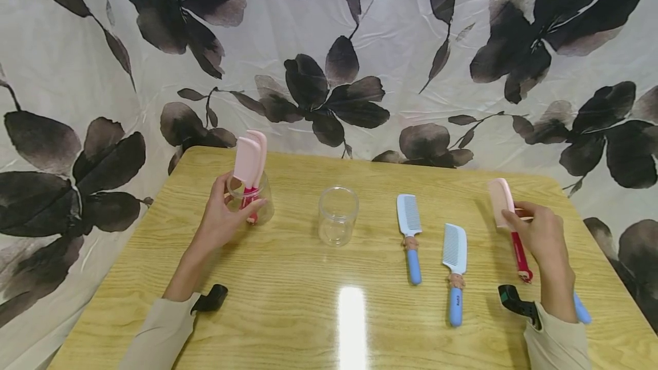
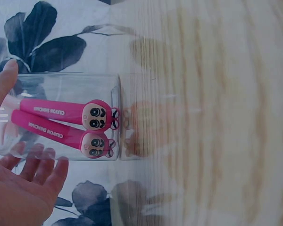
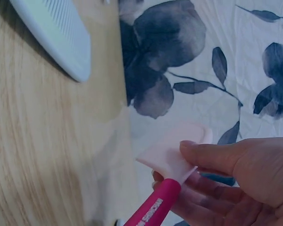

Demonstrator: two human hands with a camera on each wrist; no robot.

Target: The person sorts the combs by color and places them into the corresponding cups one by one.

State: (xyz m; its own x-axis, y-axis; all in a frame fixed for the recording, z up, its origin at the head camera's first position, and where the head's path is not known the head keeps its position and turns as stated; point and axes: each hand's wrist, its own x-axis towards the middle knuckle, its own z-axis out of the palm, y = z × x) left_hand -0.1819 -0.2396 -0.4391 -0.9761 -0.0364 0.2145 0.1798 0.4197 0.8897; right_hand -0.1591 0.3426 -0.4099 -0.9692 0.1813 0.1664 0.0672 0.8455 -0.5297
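Observation:
My left hand [image 1: 222,216] curls round a clear jar [image 1: 265,201] at the table's left back. Two pink combs [image 1: 248,161] stand in it, heads up; the left wrist view shows their dark pink handles [image 2: 52,109] with face-shaped ends at the jar's bottom. At the right, my right hand [image 1: 542,236] pinches another pink comb [image 1: 500,201] by its head between thumb and fingers, the red-pink handle [image 3: 155,205] pointing down. The right wrist view shows the thumb on the comb's pale head [image 3: 172,150].
A second clear jar [image 1: 337,218] stands with nothing in it near the middle. Two blue combs [image 1: 409,216] [image 1: 455,250] lie right of it. Another blue handle [image 1: 582,308] shows beside my right wrist. A floral cloth [image 1: 360,61] hangs behind the table [image 1: 288,301].

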